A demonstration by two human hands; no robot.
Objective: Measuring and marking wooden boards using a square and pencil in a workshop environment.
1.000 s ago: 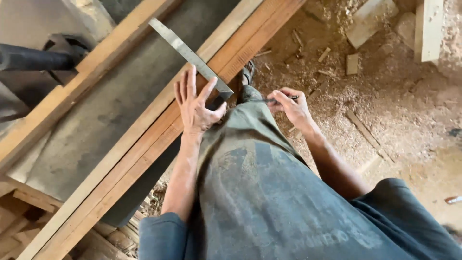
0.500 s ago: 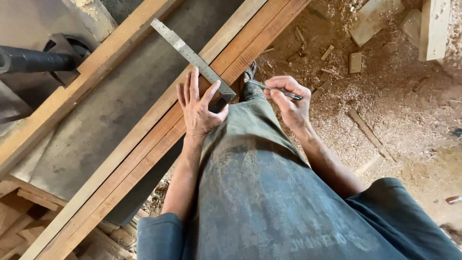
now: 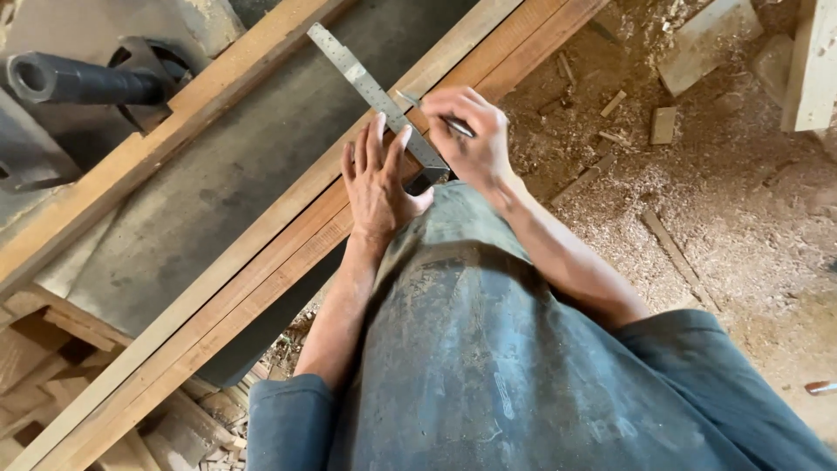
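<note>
Two hands: both at work on the long wooden plank [image 3: 261, 262] that runs slantwise over the worktop [image 3: 218, 174].
Left hand [image 3: 377, 183]: spread flat, fingers wide, pressing the metal try square [image 3: 375, 92] down across the plank.
Right hand [image 3: 471, 139]: closed round a pencil [image 3: 457, 126], tip at the square's blade (the mark itself is hidden).
Step in hand: marking a line across the plank, I judge.
Next move: calls for the square held dead steady while the pencil runs along the blade.
Change: half a second back the right hand sat lower, off the blade; it has now come up to it.
</note>
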